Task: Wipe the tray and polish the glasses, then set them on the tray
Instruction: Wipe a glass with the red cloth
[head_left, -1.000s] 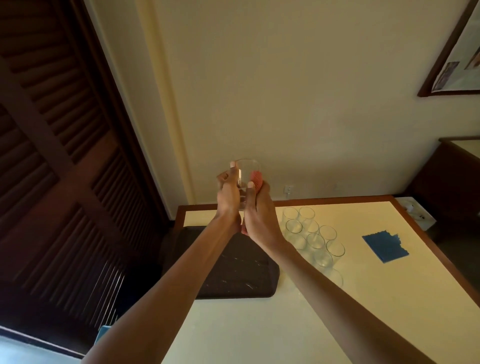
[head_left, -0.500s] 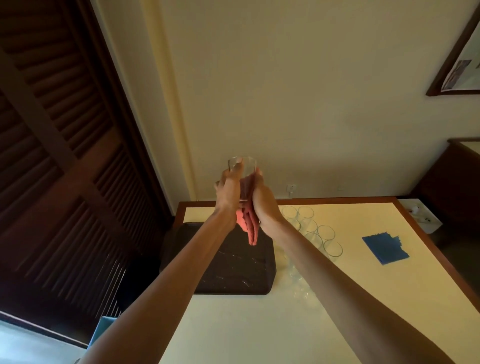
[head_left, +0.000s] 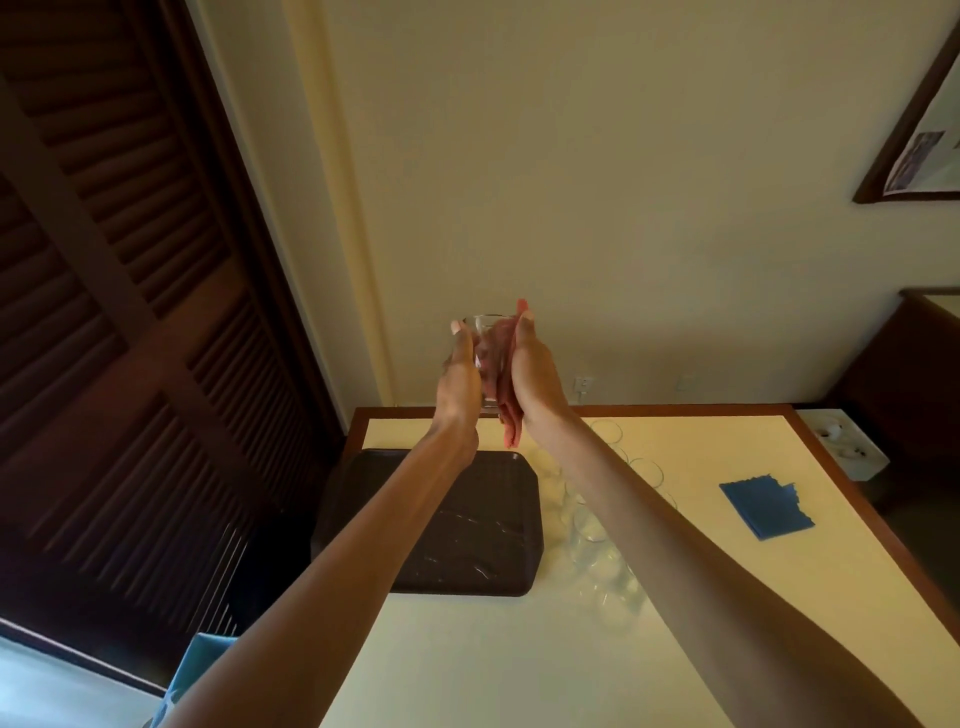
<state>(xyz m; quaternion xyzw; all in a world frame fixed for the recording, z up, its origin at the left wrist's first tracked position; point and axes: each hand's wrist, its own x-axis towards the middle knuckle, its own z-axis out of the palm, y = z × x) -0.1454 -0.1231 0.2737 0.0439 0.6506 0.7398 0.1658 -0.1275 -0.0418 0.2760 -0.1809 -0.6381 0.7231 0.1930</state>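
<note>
Cloth (head_left: 511, 428) has slid up since half a second ago: right hand (head_left: 535, 374) now holds it against glass (head_left: 488, 353), up to the rim. Left hand (head_left: 460, 384) grips glass, raised above table (head_left: 519, 649). Polishing ongoing; no glass on tray (head_left: 483, 519) yet, other glasses (head_left: 597, 530) just beside it.

On the table (head_left: 519, 665), far left: tray (head_left: 467, 525). Just right of the tray: cluster of glasses (head_left: 597, 535). Farther right, well apart: flat cloth (head_left: 763, 506). Above the tray's far edge, between left hand (head_left: 460, 384) and right hand (head_left: 537, 374): raised glass (head_left: 485, 343), rag (head_left: 511, 431) against its right side.
</note>
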